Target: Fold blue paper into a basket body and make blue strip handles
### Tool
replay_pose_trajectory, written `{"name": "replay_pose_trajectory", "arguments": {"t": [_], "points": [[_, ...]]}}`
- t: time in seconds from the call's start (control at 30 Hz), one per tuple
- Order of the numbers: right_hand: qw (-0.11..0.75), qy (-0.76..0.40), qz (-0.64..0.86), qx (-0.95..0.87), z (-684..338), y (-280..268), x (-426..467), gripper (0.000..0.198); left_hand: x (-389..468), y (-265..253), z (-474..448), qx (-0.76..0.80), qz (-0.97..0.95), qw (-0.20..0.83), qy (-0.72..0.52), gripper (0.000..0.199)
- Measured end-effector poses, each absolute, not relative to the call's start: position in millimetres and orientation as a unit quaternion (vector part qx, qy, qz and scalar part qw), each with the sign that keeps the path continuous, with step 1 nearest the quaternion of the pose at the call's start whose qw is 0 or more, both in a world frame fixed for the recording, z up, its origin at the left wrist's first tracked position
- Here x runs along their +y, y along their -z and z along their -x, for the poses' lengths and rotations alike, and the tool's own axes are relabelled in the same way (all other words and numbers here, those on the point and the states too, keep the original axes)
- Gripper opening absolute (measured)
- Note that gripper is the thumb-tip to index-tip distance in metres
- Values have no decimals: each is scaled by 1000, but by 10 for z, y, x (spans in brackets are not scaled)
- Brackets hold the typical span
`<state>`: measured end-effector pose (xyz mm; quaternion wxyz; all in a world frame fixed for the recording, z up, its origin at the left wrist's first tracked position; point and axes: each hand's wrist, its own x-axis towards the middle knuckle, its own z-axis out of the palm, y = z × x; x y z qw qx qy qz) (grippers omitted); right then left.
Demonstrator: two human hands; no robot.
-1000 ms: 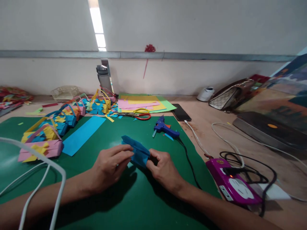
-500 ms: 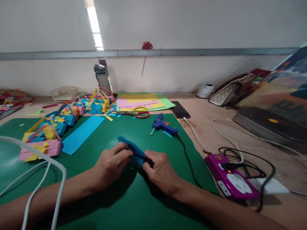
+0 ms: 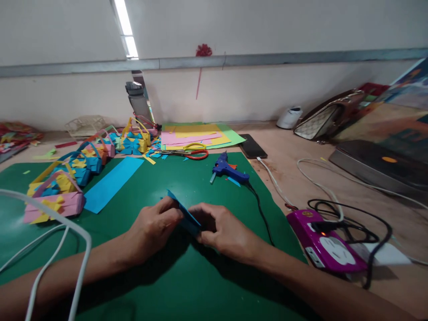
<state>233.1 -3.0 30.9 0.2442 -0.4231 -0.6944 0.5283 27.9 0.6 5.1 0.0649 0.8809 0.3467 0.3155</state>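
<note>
A folded piece of blue paper (image 3: 187, 220) is held tilted above the green mat, between my two hands. My left hand (image 3: 154, 231) pinches its left side with thumb and fingers. At the right end, my right hand (image 3: 229, 229) curls around the paper, thumb at the lower edge and fingers arched behind it; their tips are partly hidden. A flat blue paper strip (image 3: 114, 183) lies to the left beyond my hands. Farther out on the mat rests a blue glue gun (image 3: 229, 170), its nozzle pointing away.
Several small paper baskets (image 3: 55, 205) line the left side. Scissors (image 3: 195, 154) lie before stacked coloured sheets (image 3: 200, 136). A phone (image 3: 253, 146) and purple power strip (image 3: 326, 243) with cables are at right. A white cable (image 3: 85, 249) crosses the left foreground. A bottle (image 3: 136, 98) stands behind.
My right hand has loosened from its tight pinch, its fingers now arched higher behind the blue paper. The left hand keeps its pinch. The view has tipped down slightly.
</note>
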Motion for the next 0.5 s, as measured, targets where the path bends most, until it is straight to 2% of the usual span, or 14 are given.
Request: {"name": "replay_pose_trajectory", "arguments": {"t": [0.1,0.2,0.33,0.5], "points": [[235,-559,437,-664,-2343,-311,10,38,8,-69,-295,351,-878,81,-316,19],[257,-537,440,-672,-2342,-317,33,14,7,-88,-315,346,-875,107,-322,13],[287,-484,465,-683,-2335,-290,37,36,-24,-146,-332,340,-876,145,-309,11],[313,-474,491,-661,-2323,-228,27,37,-109,-216,-325,400,-872,168,-228,11]]}}
